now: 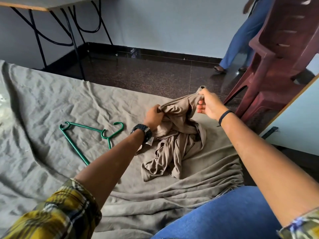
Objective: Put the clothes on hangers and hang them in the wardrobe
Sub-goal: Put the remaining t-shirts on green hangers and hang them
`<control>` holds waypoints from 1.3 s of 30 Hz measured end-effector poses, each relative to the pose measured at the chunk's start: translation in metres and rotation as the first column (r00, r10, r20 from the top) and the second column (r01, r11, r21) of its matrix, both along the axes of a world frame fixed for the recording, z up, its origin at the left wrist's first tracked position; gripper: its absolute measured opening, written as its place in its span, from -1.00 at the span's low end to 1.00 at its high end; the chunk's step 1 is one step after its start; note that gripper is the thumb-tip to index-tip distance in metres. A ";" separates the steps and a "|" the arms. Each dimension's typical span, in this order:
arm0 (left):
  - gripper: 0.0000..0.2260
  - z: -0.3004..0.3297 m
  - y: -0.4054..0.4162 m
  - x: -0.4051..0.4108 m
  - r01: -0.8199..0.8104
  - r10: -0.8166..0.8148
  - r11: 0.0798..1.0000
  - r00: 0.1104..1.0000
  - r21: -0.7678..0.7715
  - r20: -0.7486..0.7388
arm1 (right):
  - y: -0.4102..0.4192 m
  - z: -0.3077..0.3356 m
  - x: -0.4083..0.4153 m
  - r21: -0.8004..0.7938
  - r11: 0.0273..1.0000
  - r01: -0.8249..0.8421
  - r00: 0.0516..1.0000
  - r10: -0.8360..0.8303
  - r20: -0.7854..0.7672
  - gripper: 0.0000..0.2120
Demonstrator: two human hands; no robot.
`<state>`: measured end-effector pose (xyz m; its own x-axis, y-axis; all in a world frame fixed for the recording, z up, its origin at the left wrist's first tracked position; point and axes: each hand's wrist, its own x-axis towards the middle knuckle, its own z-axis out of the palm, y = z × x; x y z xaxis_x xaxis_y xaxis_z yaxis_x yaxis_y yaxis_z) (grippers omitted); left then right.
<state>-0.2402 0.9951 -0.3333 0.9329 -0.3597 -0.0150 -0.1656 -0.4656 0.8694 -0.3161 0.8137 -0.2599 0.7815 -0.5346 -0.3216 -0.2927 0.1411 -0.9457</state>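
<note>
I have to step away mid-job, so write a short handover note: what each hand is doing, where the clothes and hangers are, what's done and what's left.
Left hand: grips one bunched edge of the brown garment.
Right hand: pinches another edge of it, raised higher; the rest lies crumpled on the grey bedsheet.
Hangers: two green hangers lie on the sheet, left of the garment, untouched.
Done: garment picked up at two points, nothing on a hanger yet.
Left: shake it open, slip a hanger in, carry it to the wardrobe. No other loose clothes are in view.
Note: a maroon plastic chair stands close on the right.
</note>
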 end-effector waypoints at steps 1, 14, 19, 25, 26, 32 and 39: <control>-0.84 0.003 0.002 0.004 -0.068 0.066 0.996 0.997 -0.054 -0.037 | -0.006 -0.002 -0.001 0.007 0.999 0.033 0.999 -0.033 -0.009 -0.69; -0.81 0.037 -0.002 0.004 0.299 -0.337 0.926 0.930 -0.229 -0.146 | 0.010 -0.019 0.002 -0.735 0.566 -0.373 0.919 0.337 -0.207 -0.35; -0.85 0.042 -0.002 0.007 0.328 -0.332 0.940 0.943 -0.096 -0.030 | 0.028 -0.017 0.004 -0.694 0.478 -0.538 0.834 0.421 -0.357 -0.86; -0.69 0.036 0.017 0.015 0.356 -0.464 0.769 0.882 0.531 0.081 | 0.001 -0.019 0.001 -0.799 0.512 -0.314 0.947 0.234 -0.222 -0.86; -0.73 0.033 0.020 0.016 0.323 -0.459 0.758 0.882 0.567 0.112 | -0.004 -0.019 0.001 -0.816 0.510 -0.273 0.960 0.194 -0.200 -0.86; -0.82 0.021 0.025 0.025 0.150 -0.227 0.916 0.959 0.373 0.170 | -0.027 -0.018 -0.005 -0.832 0.513 -0.210 0.977 0.069 -0.203 -0.85; -0.85 0.033 0.014 0.018 0.257 -0.311 0.928 0.933 0.270 0.180 | -0.005 -0.021 -0.009 -0.666 0.360 -0.653 0.756 0.358 -0.548 -0.40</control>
